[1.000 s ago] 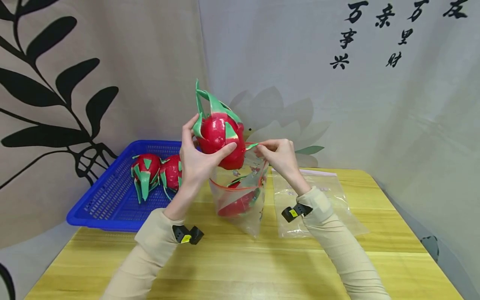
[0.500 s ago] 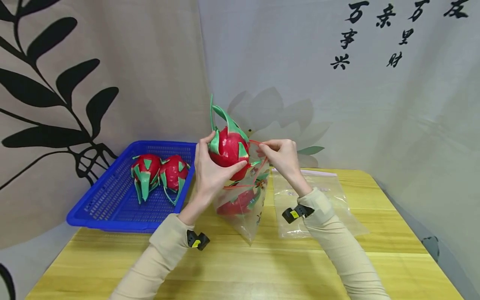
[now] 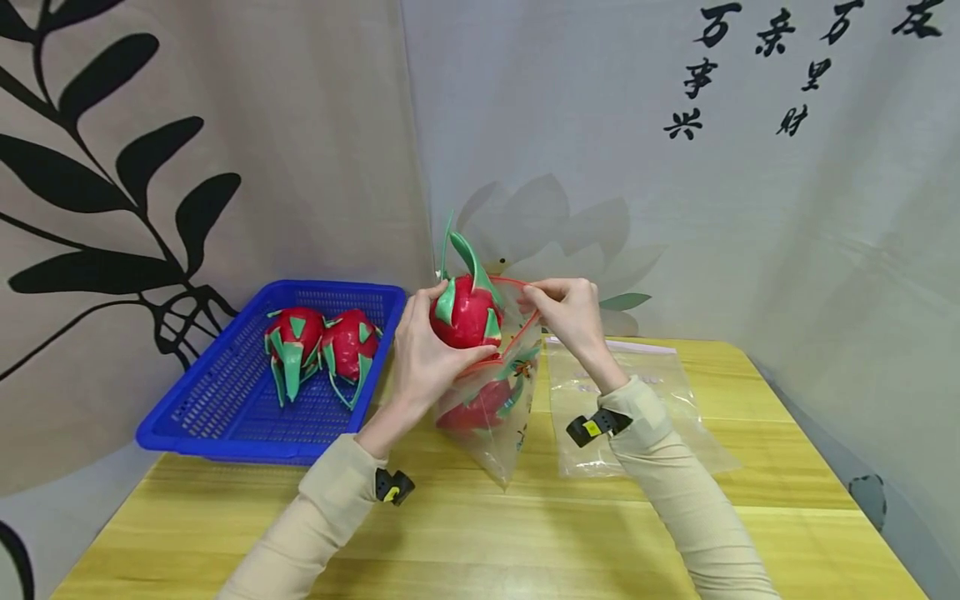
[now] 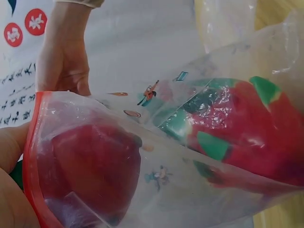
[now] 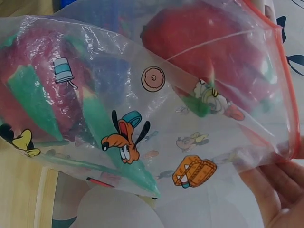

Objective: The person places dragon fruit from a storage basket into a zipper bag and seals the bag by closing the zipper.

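Observation:
My left hand (image 3: 426, 354) grips a red dragon fruit (image 3: 465, 321) with green scales, thumb across its front. The fruit's lower part sits inside the mouth of a clear printed zip bag (image 3: 497, 462), and its green tips stick up above. Pinched in my right hand (image 3: 572, 317) is the bag's red-edged rim, pulled open to the right. Lower in the bag lies another dragon fruit (image 3: 480, 408). Through the plastic, the left wrist view shows the held fruit (image 4: 95, 161) just inside the red edge. Cartoon prints cover the bag (image 5: 156, 156) in the right wrist view.
To the left stands a blue basket (image 3: 217, 450) holding two more dragon fruits, one (image 3: 296, 337) beside the other (image 3: 351, 346). A second clear bag (image 3: 630, 408) lies flat on the wooden table (image 3: 480, 542), under the right forearm. A printed cloth (image 3: 322, 142) hangs behind.
My left hand has carried the dragon fruit down and to the right, from above the bag into its mouth. My right hand stays nearly in place on the rim.

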### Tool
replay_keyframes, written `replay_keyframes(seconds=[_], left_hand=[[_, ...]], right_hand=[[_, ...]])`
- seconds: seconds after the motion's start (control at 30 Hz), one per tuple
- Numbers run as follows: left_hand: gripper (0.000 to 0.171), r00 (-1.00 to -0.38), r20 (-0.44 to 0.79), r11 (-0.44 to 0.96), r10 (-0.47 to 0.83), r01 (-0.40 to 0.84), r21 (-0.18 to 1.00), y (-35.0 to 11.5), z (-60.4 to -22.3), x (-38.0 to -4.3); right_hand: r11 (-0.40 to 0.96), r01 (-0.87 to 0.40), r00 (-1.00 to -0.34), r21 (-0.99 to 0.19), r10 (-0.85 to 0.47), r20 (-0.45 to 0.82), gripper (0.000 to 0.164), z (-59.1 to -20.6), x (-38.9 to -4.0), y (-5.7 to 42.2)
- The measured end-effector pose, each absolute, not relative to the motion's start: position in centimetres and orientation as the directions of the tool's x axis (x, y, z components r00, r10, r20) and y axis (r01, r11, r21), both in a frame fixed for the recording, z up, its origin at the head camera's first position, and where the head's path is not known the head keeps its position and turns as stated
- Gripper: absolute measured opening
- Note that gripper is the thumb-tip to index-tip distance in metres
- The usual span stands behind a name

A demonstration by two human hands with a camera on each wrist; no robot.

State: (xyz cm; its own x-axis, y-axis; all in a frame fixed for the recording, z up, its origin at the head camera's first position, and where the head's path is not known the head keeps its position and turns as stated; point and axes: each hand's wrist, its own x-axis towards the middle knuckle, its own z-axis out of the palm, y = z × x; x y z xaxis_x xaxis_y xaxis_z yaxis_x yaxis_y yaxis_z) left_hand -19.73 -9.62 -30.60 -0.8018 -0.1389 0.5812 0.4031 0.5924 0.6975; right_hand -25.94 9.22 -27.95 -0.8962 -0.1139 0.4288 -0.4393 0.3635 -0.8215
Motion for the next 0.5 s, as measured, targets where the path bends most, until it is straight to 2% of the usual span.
replay_keyframes(seconds=[0.37,0.5], left_hand=[[0.087,-0.779,0.624,0.620,-0.055,0.463,0.633,-9.60,-30.95,-19.95],[0.077,-0.765,0.644,0.615,-0.009,0.504,0.607,-9.60,-31.06,-20.02]], right_hand=[[0.363,-0.428,-0.902,-0.827,-0.115,0.416,0.024,-28.02,-25.95,9.12],[0.372,-0.437,-0.897,-0.819,-0.110,0.428,0.024,-28.14,-26.14,9.19]])
